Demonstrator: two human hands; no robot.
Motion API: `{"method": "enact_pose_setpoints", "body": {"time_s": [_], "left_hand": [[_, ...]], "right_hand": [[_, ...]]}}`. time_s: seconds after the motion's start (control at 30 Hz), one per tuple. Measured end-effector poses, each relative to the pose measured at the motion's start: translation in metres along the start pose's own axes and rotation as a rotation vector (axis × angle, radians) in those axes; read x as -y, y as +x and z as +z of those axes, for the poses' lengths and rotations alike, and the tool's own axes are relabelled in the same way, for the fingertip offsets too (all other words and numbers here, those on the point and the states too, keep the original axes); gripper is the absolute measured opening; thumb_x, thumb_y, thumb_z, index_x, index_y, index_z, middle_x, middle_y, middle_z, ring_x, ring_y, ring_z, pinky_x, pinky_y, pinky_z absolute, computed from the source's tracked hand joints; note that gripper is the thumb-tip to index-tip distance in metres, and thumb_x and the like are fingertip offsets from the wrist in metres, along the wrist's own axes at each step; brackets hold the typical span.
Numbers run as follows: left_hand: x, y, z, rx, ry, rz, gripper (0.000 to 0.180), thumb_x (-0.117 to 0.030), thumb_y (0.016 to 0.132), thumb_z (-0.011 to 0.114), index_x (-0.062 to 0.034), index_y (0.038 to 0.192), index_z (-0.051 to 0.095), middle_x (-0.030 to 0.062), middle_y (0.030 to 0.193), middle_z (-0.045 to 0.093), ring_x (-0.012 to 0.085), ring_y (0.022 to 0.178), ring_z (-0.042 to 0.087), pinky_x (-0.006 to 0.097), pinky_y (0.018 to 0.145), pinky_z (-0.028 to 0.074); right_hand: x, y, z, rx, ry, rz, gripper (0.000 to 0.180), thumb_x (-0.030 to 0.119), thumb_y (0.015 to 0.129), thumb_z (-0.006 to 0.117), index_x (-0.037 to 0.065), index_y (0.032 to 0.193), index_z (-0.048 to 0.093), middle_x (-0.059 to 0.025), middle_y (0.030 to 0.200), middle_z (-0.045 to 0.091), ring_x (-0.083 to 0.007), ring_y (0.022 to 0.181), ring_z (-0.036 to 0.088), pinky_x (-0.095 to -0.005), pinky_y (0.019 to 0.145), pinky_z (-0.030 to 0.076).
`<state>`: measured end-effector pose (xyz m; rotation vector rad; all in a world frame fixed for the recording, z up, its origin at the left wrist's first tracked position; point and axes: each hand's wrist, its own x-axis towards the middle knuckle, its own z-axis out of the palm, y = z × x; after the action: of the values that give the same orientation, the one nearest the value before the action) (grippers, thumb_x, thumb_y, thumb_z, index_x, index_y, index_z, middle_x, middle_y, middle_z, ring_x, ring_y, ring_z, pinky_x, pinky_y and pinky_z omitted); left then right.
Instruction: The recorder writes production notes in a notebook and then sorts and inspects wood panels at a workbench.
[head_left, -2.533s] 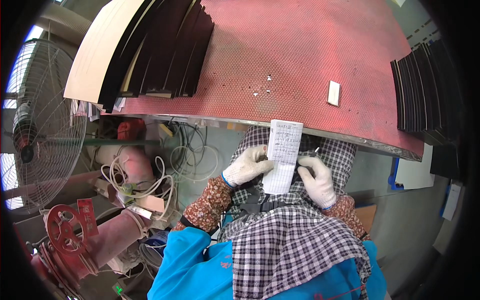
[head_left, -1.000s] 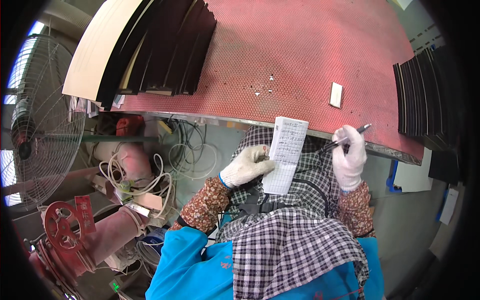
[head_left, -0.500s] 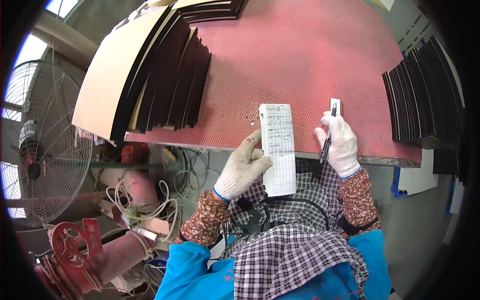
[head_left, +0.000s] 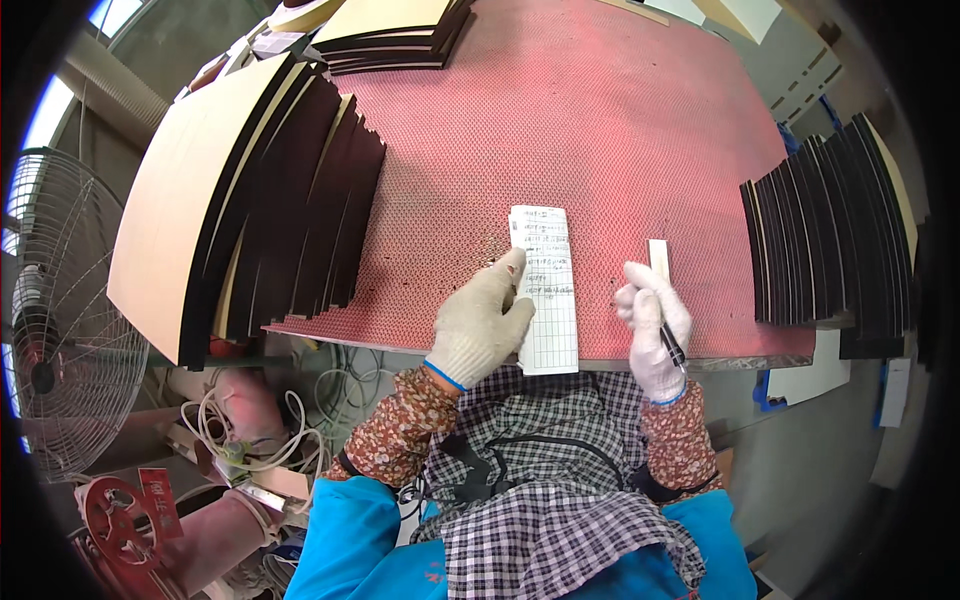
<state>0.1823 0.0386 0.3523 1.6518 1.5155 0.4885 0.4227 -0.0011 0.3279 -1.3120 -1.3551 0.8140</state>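
My left hand (head_left: 480,322), in a white knit glove, holds a narrow folded notepad (head_left: 550,320) by its left edge, index finger and thumb along that side. Handwriting fills the notepad's upper half; a ruled grid shows below. It lies on the red mesh-textured tabletop (head_left: 560,120), its lower end at the front edge. To the right, my gloved right hand (head_left: 655,325) is closed around a black pen (head_left: 672,346), whose writing tip is hidden. A small pale strip (head_left: 657,256) lies just beyond those fingers; whether they touch it I cannot tell.
A row of dark-edged panels (head_left: 290,210) stands at the left, another row (head_left: 830,230) at the right. More panels (head_left: 390,35) lie stacked at the far left. Beside the table are a wire-cage fan (head_left: 70,310), coiled hoses (head_left: 245,435) and a red valve wheel (head_left: 122,520).
The notepad and my left hand have moved farther onto the table. My right hand has moved in over the tabletop, and the pen now slants down to the right. The view has shifted.
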Motion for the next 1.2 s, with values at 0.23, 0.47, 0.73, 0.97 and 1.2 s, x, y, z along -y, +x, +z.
{"method": "enact_pose_setpoints", "body": {"time_s": [0.23, 0.47, 0.73, 0.97, 1.2], "left_hand": [[0.020, 0.013, 0.011, -0.227, 0.421, 0.615, 0.030, -0.016, 0.087, 0.076, -0.0088, 0.115, 0.070, 0.0149, 0.121, 0.064, 0.0355, 0.114, 0.063, 0.048, 0.093, 0.052], [0.031, 0.022, 0.020, -0.138, 0.470, 0.757, 0.039, -0.018, 0.091, 0.070, -0.0103, 0.129, 0.068, 0.0131, 0.140, 0.062, 0.0349, 0.138, 0.055, 0.054, 0.113, 0.040], [0.032, 0.019, 0.016, -0.099, 0.478, 0.725, 0.047, -0.018, 0.088, 0.071, -0.0115, 0.134, 0.066, 0.0122, 0.143, 0.060, 0.0332, 0.141, 0.052, 0.054, 0.116, 0.038], [0.031, 0.019, 0.015, -0.082, 0.464, 0.718, 0.048, -0.019, 0.088, 0.072, -0.0134, 0.136, 0.068, 0.0126, 0.145, 0.060, 0.0328, 0.142, 0.052, 0.054, 0.119, 0.036], [0.032, 0.019, 0.017, -0.097, 0.487, 0.714, 0.049, -0.022, 0.089, 0.071, -0.0144, 0.138, 0.068, 0.0124, 0.145, 0.061, 0.0324, 0.142, 0.052, 0.055, 0.119, 0.035]], "right_hand": [[0.008, 0.009, 0.027, 0.064, 0.278, 0.246, 0.022, 0.014, 0.107, 0.058, 0.000, 0.124, 0.059, -0.0073, 0.088, 0.072, -0.0090, 0.073, 0.065, -0.0259, 0.066, 0.056], [0.007, 0.011, 0.031, -0.026, -0.173, -0.046, 0.010, 0.001, 0.097, 0.069, 0.001, 0.107, 0.067, -0.0036, 0.085, 0.068, -0.0138, 0.070, 0.064, -0.0320, 0.062, 0.054], [0.079, -0.030, 0.004, 0.649, -0.556, -0.823, 0.025, 0.020, 0.076, 0.075, 0.014, 0.100, 0.079, 0.0051, 0.066, 0.047, -0.0111, 0.052, 0.049, -0.0287, 0.041, 0.037], [0.084, -0.051, -0.001, 0.720, -0.446, -0.838, 0.029, 0.015, 0.072, 0.075, 0.016, 0.100, 0.079, 0.0060, 0.066, 0.043, -0.0094, 0.052, 0.048, -0.0272, 0.042, 0.036], [0.080, -0.045, -0.001, 0.746, -0.603, -0.696, 0.019, 0.021, 0.073, 0.078, 0.014, 0.091, 0.077, 0.0045, 0.059, 0.042, -0.0096, 0.046, 0.044, -0.0275, 0.039, 0.034]]}}
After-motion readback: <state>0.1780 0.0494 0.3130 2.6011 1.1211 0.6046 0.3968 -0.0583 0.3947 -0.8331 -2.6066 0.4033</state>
